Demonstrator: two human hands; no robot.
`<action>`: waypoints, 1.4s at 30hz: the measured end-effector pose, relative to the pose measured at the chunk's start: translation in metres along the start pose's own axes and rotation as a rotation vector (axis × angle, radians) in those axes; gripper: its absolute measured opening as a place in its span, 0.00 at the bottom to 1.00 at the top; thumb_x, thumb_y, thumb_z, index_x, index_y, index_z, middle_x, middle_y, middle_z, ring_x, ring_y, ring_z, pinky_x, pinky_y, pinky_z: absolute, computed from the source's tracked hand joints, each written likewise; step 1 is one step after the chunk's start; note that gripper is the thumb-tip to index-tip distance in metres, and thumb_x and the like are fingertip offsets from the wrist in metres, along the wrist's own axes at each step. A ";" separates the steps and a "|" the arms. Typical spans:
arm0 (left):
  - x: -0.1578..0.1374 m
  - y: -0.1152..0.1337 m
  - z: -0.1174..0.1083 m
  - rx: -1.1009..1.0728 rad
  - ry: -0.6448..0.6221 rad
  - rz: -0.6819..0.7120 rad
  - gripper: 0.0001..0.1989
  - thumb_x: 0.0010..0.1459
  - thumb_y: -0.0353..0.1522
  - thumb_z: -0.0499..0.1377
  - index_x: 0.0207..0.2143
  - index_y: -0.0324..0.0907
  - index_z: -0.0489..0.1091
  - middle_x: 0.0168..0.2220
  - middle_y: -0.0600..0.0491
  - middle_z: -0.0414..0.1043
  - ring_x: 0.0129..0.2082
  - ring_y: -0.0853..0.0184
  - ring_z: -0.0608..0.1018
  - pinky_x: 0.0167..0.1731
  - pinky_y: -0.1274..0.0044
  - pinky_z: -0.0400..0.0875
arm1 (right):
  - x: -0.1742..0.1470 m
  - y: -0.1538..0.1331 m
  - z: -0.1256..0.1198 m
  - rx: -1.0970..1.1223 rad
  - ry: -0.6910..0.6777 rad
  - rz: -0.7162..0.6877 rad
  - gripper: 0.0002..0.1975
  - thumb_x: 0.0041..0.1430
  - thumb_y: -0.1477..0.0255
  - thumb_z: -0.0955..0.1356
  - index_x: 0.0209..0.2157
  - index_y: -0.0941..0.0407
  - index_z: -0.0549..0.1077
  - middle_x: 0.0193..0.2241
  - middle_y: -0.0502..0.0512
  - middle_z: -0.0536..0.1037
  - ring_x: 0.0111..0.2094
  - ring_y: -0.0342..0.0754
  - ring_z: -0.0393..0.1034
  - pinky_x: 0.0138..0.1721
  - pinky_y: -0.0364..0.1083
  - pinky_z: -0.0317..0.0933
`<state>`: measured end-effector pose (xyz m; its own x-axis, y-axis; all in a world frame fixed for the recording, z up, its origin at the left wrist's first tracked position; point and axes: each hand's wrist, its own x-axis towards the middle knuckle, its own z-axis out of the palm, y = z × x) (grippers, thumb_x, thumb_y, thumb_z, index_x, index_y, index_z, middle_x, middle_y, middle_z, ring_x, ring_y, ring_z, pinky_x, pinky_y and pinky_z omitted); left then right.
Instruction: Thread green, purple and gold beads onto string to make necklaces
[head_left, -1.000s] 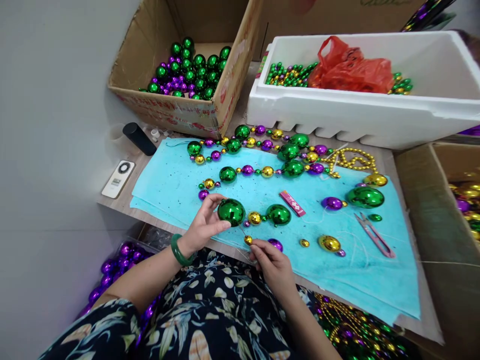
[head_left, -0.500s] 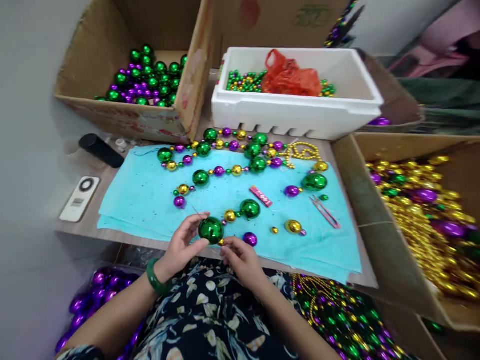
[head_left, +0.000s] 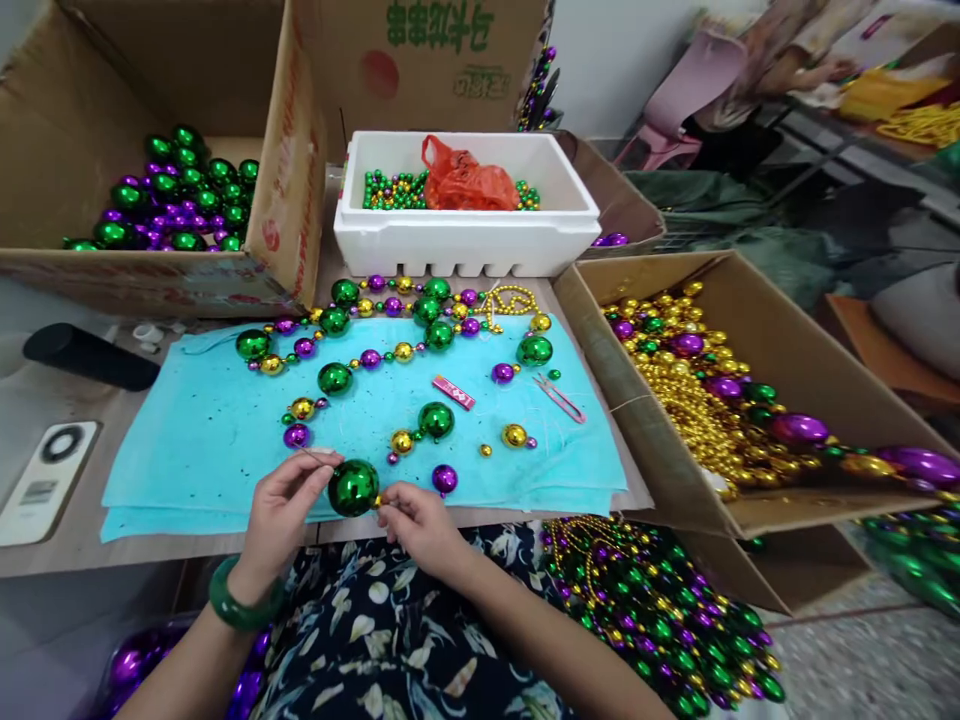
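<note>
Head view: left hand fingers pinched on thin needle, likely, view too small to be sure. Green ball just right of them, at near desk edge. Right hand fingers closed at ball's right side, touching small gold bead. Needle slants up-left, away from ball; left hand nearer.

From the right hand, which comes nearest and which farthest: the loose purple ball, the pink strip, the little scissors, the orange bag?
Head view, from the right hand:
1. Purple ball, just above it on the blue cloth.
2. Pink strip, mid-cloth.
3. Scissors, at the cloth's right side.
4. Orange bag, in the white foam box at the back.
</note>
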<state>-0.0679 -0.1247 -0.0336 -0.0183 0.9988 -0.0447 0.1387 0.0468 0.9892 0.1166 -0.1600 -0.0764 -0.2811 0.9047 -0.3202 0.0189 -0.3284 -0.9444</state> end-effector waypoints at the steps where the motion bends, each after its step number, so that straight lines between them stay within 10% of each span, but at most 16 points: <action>1: 0.000 0.001 0.000 0.008 0.003 -0.007 0.06 0.54 0.35 0.61 0.31 0.41 0.74 0.36 0.50 0.76 0.42 0.63 0.76 0.47 0.70 0.70 | 0.000 -0.001 0.000 0.006 0.000 0.004 0.04 0.55 0.70 0.63 0.29 0.55 0.66 0.23 0.47 0.71 0.20 0.40 0.64 0.22 0.39 0.56; 29: 0.017 0.018 0.017 0.085 0.026 0.026 0.10 0.54 0.37 0.62 0.31 0.39 0.73 0.31 0.52 0.77 0.33 0.68 0.78 0.38 0.78 0.73 | 0.014 0.013 -0.002 0.039 0.037 -0.093 0.10 0.51 0.78 0.64 0.37 0.55 0.67 0.22 0.44 0.67 0.23 0.41 0.66 0.26 0.41 0.61; 38: 0.021 0.035 0.023 -0.015 0.010 0.083 0.08 0.56 0.35 0.59 0.30 0.39 0.71 0.29 0.52 0.76 0.27 0.71 0.77 0.30 0.79 0.74 | 0.014 -0.004 -0.011 -0.408 0.023 -0.113 0.18 0.56 0.69 0.66 0.48 0.59 0.69 0.25 0.52 0.75 0.24 0.46 0.68 0.31 0.46 0.65; 42: 0.023 0.047 0.013 0.059 -0.016 0.166 0.06 0.58 0.33 0.58 0.32 0.39 0.72 0.30 0.52 0.75 0.29 0.71 0.78 0.32 0.79 0.74 | 0.006 -0.032 -0.018 -0.666 0.157 -0.237 0.25 0.56 0.63 0.68 0.53 0.60 0.68 0.45 0.66 0.75 0.35 0.52 0.72 0.40 0.53 0.67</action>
<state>-0.0488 -0.0999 0.0095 0.0252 0.9929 0.1160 0.1967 -0.1187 0.9733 0.1317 -0.1389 -0.0494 -0.2101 0.9758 -0.0605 0.5687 0.0716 -0.8194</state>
